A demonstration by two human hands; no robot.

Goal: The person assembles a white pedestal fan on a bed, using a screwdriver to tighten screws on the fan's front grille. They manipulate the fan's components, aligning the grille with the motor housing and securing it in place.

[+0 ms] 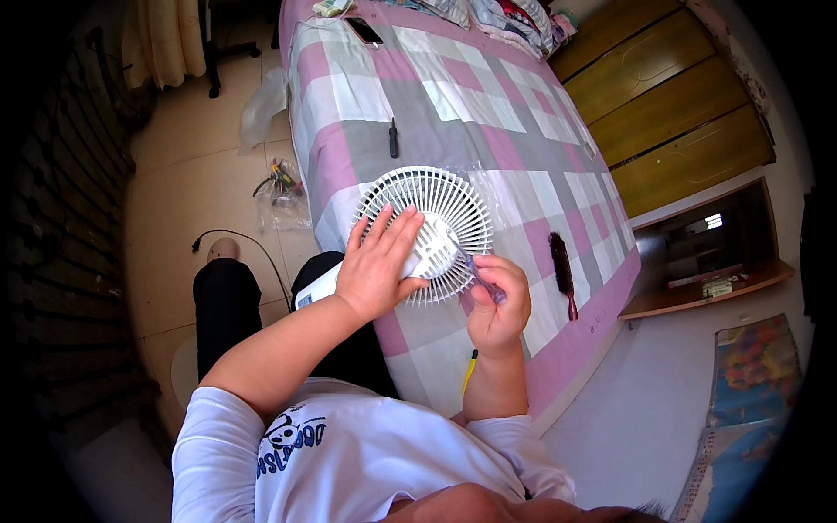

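Observation:
A white fan point(465, 193) with a round slatted guard lies at the bed's near edge, its back housing facing up and its white base end over my lap. My left hand point(379, 261) lies on the housing and guard with its fingers stretched out, pressing from the left. My right hand point(501, 305) grips a screwdriver with a purple see-through handle point(489, 286). Its shaft points up and left to the housing's right side; the exact tip contact is too small to tell. Clear plastic wrap point(490, 183) lies beside the guard at the right.
A black screwdriver point(393, 139) lies beyond the fan on the checked bed. A bed brush point(562, 266) lies at the right, a yellow-and-black tool point(470, 370) beside my right forearm. A phone point(364, 31) is at the far end. A bag of cables point(283, 187) sits on the floor.

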